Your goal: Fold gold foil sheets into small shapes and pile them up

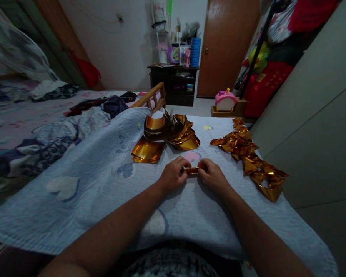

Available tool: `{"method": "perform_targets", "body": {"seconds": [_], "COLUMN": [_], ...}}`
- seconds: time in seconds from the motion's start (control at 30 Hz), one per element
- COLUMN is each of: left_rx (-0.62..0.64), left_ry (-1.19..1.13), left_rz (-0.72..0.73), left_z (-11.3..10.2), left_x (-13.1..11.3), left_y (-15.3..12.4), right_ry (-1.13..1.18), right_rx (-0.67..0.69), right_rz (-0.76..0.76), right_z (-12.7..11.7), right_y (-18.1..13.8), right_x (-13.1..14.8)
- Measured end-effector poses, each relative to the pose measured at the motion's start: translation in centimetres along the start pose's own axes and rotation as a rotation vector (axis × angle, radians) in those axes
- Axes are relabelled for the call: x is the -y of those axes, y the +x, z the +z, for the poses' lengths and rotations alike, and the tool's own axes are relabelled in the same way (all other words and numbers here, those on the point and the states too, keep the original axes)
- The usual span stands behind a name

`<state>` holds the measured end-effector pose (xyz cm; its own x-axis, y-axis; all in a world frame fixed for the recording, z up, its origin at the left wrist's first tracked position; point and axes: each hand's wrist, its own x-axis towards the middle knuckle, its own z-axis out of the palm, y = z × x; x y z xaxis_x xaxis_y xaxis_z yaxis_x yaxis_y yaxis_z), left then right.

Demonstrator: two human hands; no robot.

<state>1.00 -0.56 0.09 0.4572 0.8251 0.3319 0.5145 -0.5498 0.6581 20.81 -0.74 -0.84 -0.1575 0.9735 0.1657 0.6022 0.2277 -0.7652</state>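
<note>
My left hand [173, 174] and my right hand [212, 175] meet over a light blue blanket [98, 181], both pinching a small folded piece of gold foil paper [192, 170] between their fingertips. Just beyond the hands lies a stack of curled gold foil sheets [165, 136]. To the right, a row of folded gold foil pieces [249, 156] runs along the blanket's edge.
A bed with rumpled clothes and bedding [31, 127] fills the left. A wooden bed rail [151, 98] stands behind the foil stack. A grey cabinet wall [314, 127] rises on the right. Farther back are a dark shelf unit [174, 84], a brown door [225, 46] and a pink toy [225, 100].
</note>
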Motion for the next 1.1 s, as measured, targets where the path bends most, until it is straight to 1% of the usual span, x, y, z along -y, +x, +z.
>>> {"method": "perform_targets", "body": {"seconds": [0.1, 0.23, 0.33, 0.43, 0.53, 0.63, 0.73, 0.83, 0.93, 1.1], "left_rx": [0.015, 0.035, 0.039, 0.09, 0.216, 0.326, 0.384, 0.374, 0.334, 0.231], "left_ry": [-0.037, -0.149, -0.243, -0.351, -0.54, -0.808, -0.959, -0.992, -0.988, -1.061], "left_rz": [0.008, 0.021, 0.008, -0.024, -0.126, -0.254, -0.337, -0.385, -0.413, -0.446], "left_z": [-0.3, -0.9, -1.4, -1.6, -1.4, -1.2, -1.3, -1.6, -1.6, -1.1], "left_x": [0.0, 0.0, 0.3, 0.9, 1.6, 2.0, 2.0, 2.1, 2.2, 2.3], "left_y": [0.0, 0.1, 0.2, 0.3, 0.3, 0.3, 0.2, 0.2, 0.3, 0.5], "right_ry": [0.014, 0.078, 0.156, 0.277, 0.414, 0.534, 0.617, 0.7, 0.768, 0.851], "right_rx": [-0.004, 0.004, 0.033, 0.071, 0.109, 0.16, 0.205, 0.253, 0.277, 0.243], "right_rz": [0.002, 0.012, 0.042, 0.067, 0.099, 0.17, 0.251, 0.311, 0.347, 0.298], "right_z": [-0.1, -0.3, -0.5, -0.8, -1.1, -1.4, -1.6, -1.7, -1.8, -2.4], "right_y": [0.0, -0.1, -0.2, -0.2, -0.1, 0.0, -0.1, -0.2, -0.2, -0.2], "right_x": [0.1, 0.2, 0.2, 0.3, 0.4, 0.6, 0.7, 0.8, 1.1, 1.4]}}
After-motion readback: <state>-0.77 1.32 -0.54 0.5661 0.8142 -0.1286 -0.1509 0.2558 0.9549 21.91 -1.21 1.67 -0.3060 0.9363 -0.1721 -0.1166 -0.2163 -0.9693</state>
